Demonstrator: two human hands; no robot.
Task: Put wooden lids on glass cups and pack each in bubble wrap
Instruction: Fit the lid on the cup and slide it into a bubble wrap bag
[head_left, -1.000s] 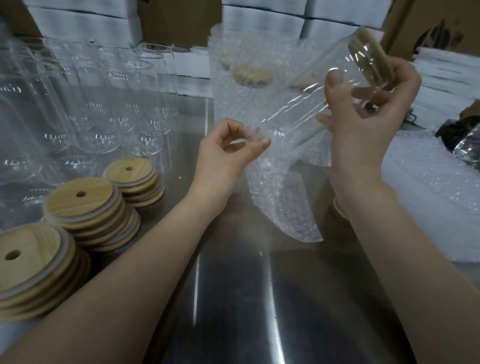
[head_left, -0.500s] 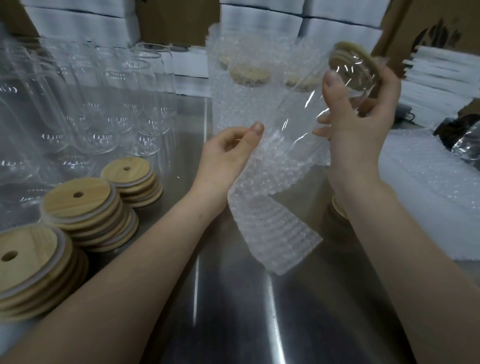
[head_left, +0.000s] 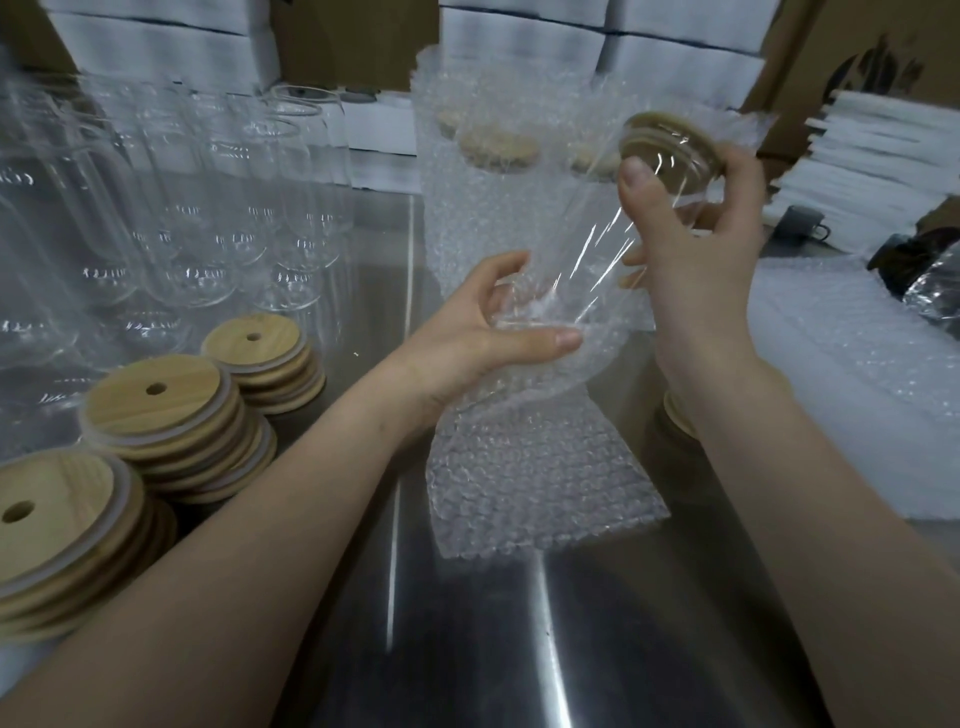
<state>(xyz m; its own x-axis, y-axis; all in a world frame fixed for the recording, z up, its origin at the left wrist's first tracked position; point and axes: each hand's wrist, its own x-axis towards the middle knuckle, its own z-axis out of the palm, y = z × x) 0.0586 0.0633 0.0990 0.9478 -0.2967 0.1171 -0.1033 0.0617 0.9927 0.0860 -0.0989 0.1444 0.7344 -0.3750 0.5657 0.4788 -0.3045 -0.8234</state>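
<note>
Tabletop: brushed metal, glossy, streaked reflections seen. Glass cup: clear glass, smooth, bright highlights noted. Its lid: pale wood, matt. Bubble wrap: clear plastic, dimpled surface, slight sheen. Stacked lids: light wood tops, matt, fine grain visible, each edged by a whitish ring, material not determined. Empty cups: same clear smooth glass. Cartons at the back: brown cardboard, matt.
</note>
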